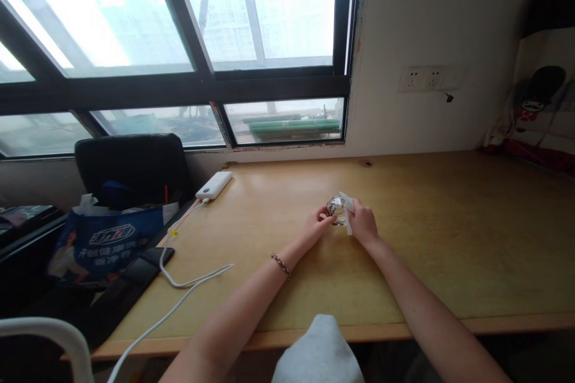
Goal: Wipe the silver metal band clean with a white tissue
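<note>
Over the middle of the wooden desk, my left hand (315, 224) closes its fingers on the near left side of a small, shiny, round glass (336, 203). The glass looks see-through, with bright reflections; its exact shape is too small to make out. Opposite it, my right hand (363, 224) grips a white tissue (347, 202) against the right side of the glass. Part of the tissue hangs below the fingers. Both hands are close together, and the right fingertips are partly hidden behind the tissue. A braided bracelet circles my left wrist.
A white power bank (215, 184) lies at the desk's far left, its white cable (197, 280) looping toward the front edge. Left of the wooden desk (449, 239) stand a black chair (132, 161) and a blue bag (108, 245). A window and wall sockets (422, 79) are behind.
</note>
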`<state>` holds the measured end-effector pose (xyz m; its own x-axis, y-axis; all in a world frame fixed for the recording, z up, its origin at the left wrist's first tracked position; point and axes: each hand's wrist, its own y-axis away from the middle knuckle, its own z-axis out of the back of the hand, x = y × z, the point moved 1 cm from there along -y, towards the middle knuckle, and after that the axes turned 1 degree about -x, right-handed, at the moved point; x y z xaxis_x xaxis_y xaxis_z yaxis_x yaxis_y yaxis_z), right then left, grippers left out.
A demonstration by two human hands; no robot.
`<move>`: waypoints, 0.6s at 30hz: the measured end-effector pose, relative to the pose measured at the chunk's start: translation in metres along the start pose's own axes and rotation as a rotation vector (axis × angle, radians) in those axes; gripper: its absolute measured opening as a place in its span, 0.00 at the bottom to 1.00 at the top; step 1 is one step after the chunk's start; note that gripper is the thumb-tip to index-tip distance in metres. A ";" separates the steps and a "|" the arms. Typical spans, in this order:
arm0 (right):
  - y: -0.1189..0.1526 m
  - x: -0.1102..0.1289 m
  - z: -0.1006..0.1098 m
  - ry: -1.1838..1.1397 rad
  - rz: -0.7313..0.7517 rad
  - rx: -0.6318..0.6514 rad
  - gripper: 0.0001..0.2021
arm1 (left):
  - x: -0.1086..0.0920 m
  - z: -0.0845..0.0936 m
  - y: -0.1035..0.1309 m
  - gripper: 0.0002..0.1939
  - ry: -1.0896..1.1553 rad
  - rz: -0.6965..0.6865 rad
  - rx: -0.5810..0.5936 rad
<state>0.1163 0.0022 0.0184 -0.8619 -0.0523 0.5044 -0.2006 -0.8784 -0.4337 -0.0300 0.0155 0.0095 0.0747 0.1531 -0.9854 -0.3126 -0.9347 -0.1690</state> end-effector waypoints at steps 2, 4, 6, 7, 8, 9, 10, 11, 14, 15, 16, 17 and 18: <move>0.000 0.002 0.009 0.133 0.046 -0.036 0.13 | -0.002 0.000 0.002 0.17 -0.037 -0.043 0.034; 0.000 0.003 0.014 0.171 0.050 -0.067 0.13 | -0.003 -0.002 0.003 0.20 0.030 -0.054 0.090; -0.001 0.003 0.015 0.117 0.022 -0.097 0.13 | -0.002 -0.004 0.004 0.20 0.125 -0.009 0.131; -0.002 0.002 0.014 0.065 0.002 -0.103 0.13 | -0.002 -0.005 0.004 0.19 0.162 0.024 0.136; -0.003 0.001 0.011 0.000 -0.023 -0.098 0.13 | -0.002 -0.005 0.004 0.19 0.189 0.059 0.129; -0.003 0.000 0.007 -0.073 -0.054 -0.077 0.15 | -0.001 -0.004 0.003 0.19 0.208 0.091 0.115; -0.003 -0.001 0.002 -0.154 -0.096 -0.041 0.17 | -0.001 -0.004 0.003 0.19 0.222 0.115 0.096; -0.003 -0.002 -0.004 -0.236 -0.147 0.004 0.19 | 0.000 -0.002 0.002 0.19 0.234 0.131 0.079; 0.000 -0.003 -0.023 -0.438 -0.298 0.120 0.20 | 0.003 0.001 -0.001 0.19 0.262 0.142 0.042; 0.001 -0.003 -0.027 -0.467 -0.328 0.137 0.20 | 0.004 0.001 -0.002 0.19 0.264 0.143 0.039; 0.001 -0.004 -0.029 -0.470 -0.346 0.147 0.19 | 0.005 0.001 -0.002 0.20 0.260 0.145 0.040; 0.001 -0.004 -0.030 -0.447 -0.356 0.153 0.18 | 0.006 0.000 -0.003 0.20 0.251 0.149 0.046; 0.001 -0.005 -0.029 -0.405 -0.361 0.159 0.18 | 0.006 -0.001 -0.003 0.21 0.239 0.156 0.056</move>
<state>0.1071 0.0160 -0.0066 -0.4975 0.1138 0.8600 -0.3496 -0.9336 -0.0788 -0.0281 0.0188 0.0044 0.2401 -0.0775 -0.9677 -0.3887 -0.9211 -0.0227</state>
